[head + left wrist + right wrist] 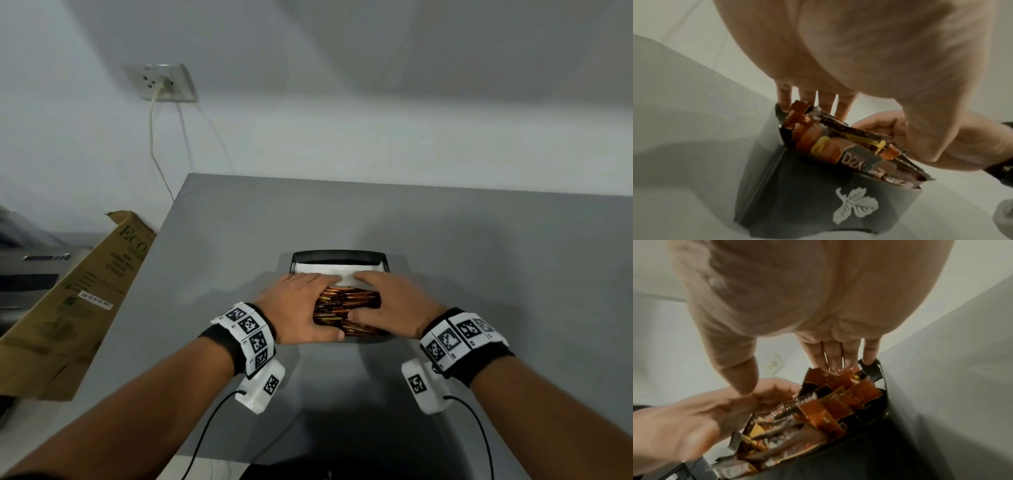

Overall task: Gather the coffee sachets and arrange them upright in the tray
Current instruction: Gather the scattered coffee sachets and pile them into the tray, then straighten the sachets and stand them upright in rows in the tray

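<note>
A black tray point(339, 256) with a white leaf print on its wall point(818, 203) stands mid-table. A packed bundle of orange-brown coffee sachets point(349, 303) stands on edge in its near part; white lining point(337, 270) shows behind. Both hands clasp the bundle from above. My left hand point(322, 305) has its fingers point(807, 100) down the far side and its thumb along the near side. My right hand point(363, 296) mirrors it, fingers point(834, 353) behind the sachets point(828, 402) and thumb lying on top. The tray floor is hidden.
The grey table point(496, 274) runs back to the white wall. A leaning cardboard box point(78, 301) stands past the table's left edge, with a dark appliance point(27, 270) behind it. A wall socket point(164, 82) has a cable hanging down.
</note>
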The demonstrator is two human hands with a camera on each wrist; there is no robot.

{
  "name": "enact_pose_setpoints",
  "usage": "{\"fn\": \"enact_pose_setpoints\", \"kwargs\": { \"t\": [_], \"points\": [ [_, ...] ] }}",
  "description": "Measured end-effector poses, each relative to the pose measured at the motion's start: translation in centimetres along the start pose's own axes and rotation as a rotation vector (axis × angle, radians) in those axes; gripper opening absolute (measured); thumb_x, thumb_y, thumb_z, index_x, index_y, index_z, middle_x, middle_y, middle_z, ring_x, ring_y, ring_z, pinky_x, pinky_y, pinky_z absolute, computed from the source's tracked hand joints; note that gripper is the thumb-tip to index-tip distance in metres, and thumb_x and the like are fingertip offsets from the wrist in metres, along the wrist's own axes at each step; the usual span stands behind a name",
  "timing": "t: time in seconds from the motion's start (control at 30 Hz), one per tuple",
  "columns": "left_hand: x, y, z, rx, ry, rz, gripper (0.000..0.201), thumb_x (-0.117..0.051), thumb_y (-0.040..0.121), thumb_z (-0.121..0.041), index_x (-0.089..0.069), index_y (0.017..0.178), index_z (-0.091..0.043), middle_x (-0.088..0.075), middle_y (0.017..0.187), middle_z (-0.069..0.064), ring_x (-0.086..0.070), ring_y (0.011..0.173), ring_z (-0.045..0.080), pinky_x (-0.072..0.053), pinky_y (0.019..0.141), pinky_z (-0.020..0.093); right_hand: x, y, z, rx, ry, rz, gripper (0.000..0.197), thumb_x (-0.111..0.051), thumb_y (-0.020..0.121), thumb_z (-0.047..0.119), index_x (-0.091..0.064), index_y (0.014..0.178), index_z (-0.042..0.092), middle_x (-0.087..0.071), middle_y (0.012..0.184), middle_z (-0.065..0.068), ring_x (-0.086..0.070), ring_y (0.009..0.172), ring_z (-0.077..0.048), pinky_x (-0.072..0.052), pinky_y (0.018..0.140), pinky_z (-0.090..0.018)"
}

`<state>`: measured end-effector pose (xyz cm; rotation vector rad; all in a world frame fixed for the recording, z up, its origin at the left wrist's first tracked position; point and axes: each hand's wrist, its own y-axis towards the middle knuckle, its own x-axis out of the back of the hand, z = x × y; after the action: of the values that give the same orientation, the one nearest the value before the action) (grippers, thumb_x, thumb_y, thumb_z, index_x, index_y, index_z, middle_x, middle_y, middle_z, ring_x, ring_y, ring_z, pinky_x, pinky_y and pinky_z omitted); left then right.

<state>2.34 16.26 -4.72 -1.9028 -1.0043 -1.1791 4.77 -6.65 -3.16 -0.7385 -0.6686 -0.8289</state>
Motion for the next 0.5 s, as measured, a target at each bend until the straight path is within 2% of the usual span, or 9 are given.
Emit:
{"fn": "enact_pose_setpoints", "kwargs": {
  "t": [0.07, 0.13, 0.2, 0.3, 0.4, 0.5],
  "points": [
    [-0.4, -0.2, -0.2, -0.017, 0.024, 0.011, 0.097, -0.056, 0.072, -0.081, -0.033, 0.149, -0.026, -0.054, 0.141, -0.006, -0.05, 0.127, 0.013, -0.029, 0.113, 0.031, -0.3, 0.2, -0.2, 0.03, -0.108, 0.03, 0.078, -0.056, 0.077, 0.068, -0.047, 0.143, 0.027, -0.064, 0.127, 0.007, -0.06, 0.113, -0.011, -0.044, 0.109, -0.038],
    [-0.8, -0.2, -0.3, -0.022, 0.021, -0.022, 0.099, -0.055, 0.072, -0.082, -0.033, 0.149, -0.025, -0.052, 0.143, -0.007, -0.049, 0.128, 0.012, -0.029, 0.114, 0.031, -0.5, 0.1, 0.0, 0.075, -0.19, 0.054, 0.061, -0.055, 0.084, 0.062, -0.052, 0.136, 0.029, -0.066, 0.119, 0.012, -0.06, 0.109, -0.01, -0.033, 0.116, -0.039],
    [-0.9, -0.2, -0.1, -0.018, 0.003, -0.051, 0.101, -0.053, 0.07, -0.084, -0.033, 0.15, -0.025, -0.049, 0.145, -0.006, -0.047, 0.13, 0.013, -0.031, 0.115, 0.034, -0.3, 0.0, 0.0, 0.069, -0.197, 0.021, 0.058, -0.054, 0.089, 0.056, -0.05, 0.139, 0.027, -0.064, 0.127, 0.009, -0.057, 0.117, -0.011, -0.023, 0.119, -0.035],
    [-0.6, -0.4, 0.2, -0.011, -0.032, -0.077, 0.094, -0.051, 0.074, -0.082, -0.036, 0.148, -0.027, -0.052, 0.142, -0.005, -0.05, 0.126, 0.014, -0.036, 0.111, 0.034, 0.5, 0.3, -0.2, 0.008, -0.2, -0.017, 0.059, -0.051, 0.093, 0.049, -0.045, 0.147, 0.025, -0.054, 0.146, 0.004, -0.048, 0.133, -0.013, -0.015, 0.119, -0.036],
    [-0.2, -0.4, 0.4, 0.016, -0.057, -0.101, 0.08, -0.046, 0.083, -0.073, -0.038, 0.147, -0.025, -0.055, 0.14, -0.002, -0.051, 0.125, 0.017, -0.038, 0.108, 0.035, 1.6, 0.8, -0.2, -0.01, -0.187, 0.017, 0.054, -0.056, 0.092, 0.045, -0.049, 0.143, 0.029, -0.059, 0.14, 0.004, -0.051, 0.129, -0.014, -0.017, 0.119, -0.037],
    [0.0, -0.3, 0.5, 0.068, -0.068, -0.106, 0.067, -0.043, 0.089, -0.061, -0.04, 0.146, -0.025, -0.055, 0.142, 0.001, -0.051, 0.128, 0.019, -0.038, 0.11, 0.037, 1.9, 1.6, -0.1, 0.007, -0.16, 0.059, 0.059, -0.064, 0.087, 0.051, -0.051, 0.141, 0.032, -0.063, 0.13, 0.006, -0.057, 0.12, -0.012, -0.03, 0.116, -0.04]
  ]
}}
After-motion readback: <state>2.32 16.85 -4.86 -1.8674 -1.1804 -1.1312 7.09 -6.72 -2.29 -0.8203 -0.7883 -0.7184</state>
